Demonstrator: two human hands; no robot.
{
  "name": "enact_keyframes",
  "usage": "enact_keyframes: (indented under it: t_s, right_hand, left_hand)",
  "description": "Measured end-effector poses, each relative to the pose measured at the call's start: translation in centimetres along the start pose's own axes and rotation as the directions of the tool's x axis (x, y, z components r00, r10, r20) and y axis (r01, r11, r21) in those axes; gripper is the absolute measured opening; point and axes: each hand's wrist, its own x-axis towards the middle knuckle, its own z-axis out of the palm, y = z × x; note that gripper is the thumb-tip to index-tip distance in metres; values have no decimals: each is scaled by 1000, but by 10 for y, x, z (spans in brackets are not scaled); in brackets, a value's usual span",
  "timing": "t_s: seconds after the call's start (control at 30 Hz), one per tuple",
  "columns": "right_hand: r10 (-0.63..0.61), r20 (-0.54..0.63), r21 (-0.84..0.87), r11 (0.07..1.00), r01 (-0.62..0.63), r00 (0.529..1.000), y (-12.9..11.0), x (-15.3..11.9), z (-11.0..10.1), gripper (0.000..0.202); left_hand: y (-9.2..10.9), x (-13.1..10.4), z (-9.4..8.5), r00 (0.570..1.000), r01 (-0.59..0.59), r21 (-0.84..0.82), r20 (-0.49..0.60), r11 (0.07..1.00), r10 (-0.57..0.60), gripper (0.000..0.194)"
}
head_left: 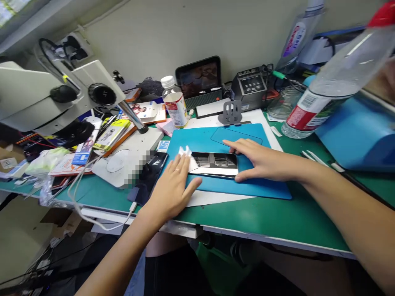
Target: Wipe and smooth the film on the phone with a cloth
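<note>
A phone [216, 164] with a shiny, reflecting screen lies flat on the blue mat [216, 186]. My left hand [175, 181] presses a white tissue [189, 159] against the phone's left end, palm down, its thumb held apart. At the right end, my right hand [256, 158] rests with thumb and fingers spread around the phone's edge. Behind the phone, a thin clear sheet with a black outline [236, 136] lies on the mat. A second dark phone [154, 172] sits left of my left hand, partly pixelated.
A microscope [55, 98] stands on the left near boxes and a white cable [77, 197]. Behind the mat are a small bottle [175, 105], a screen device [199, 80] and a black unit [249, 87]. A large bottle [324, 94] stands right.
</note>
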Motion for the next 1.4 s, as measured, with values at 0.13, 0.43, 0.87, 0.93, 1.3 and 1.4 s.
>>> enact_keyframes:
  t_s: [0.13,0.43,0.87,0.93,1.3,1.4]
  right_hand:
    - [5,18,23,1000,-5,1000,-3,-3,0,111]
    - [-26,26,13,1000,26,999,-1,-3,0,103]
    - [29,32,20,999,-30,999,-4,-4,-2,110]
    - [24,30,21,999,-25,999,-4,-4,-2,110]
    - [-26,-30,-17,1000,25,999,7,4,2,114]
    - [-29,-31,-31,999,28,999,10,5,2,110]
  left_hand:
    - [17,-12,9,995,-37,41,-92,998,41,77]
    - [92,27,12,974,-222,-9,-52,975,222,92]
    - [19,10,10,999,-27,14,-42,1000,28,86]
    - [17,-4,8,999,24,-1,-41,1000,-24,79]
    - [74,-6,1,1000,3,-65,-4,998,-3,97]
    - [91,12,3,993,-105,-42,-51,994,103,106]
